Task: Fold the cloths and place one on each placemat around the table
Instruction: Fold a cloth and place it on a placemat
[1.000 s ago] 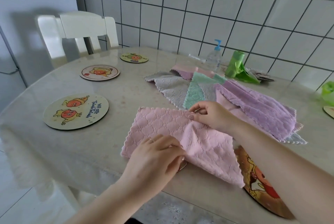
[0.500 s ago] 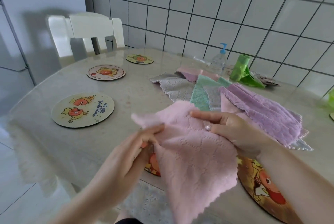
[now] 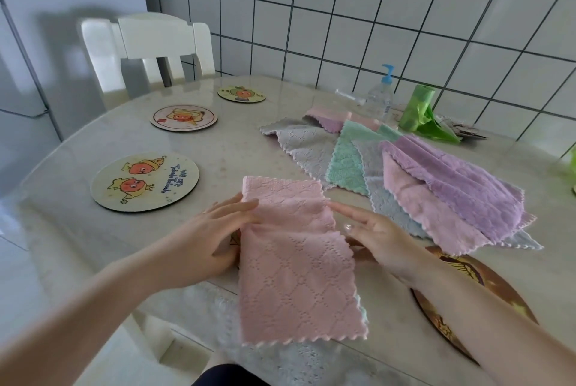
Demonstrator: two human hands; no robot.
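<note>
A pink cloth (image 3: 293, 248), folded into a long strip, lies at the near edge of the bench (image 3: 237, 148), its near end hanging over the edge. The left hand (image 3: 212, 236) and right hand (image 3: 377, 236) flank its middle, fingers straight and touching its side edges. Unfolded cloths (image 3: 405, 179) lie heaped far right. Three round placemats (image 3: 145, 181) line the left side; another placemat (image 3: 486, 279) lies near right, under the right forearm.

A pink cloth (image 3: 293, 264), folded into a long strip, lay over the desk's near edge. Loose cloths (image 3: 414, 179) sprawled overlapping nearby. Three round cartoon placemats (image 3: 145, 181) sat bare at left.
</note>
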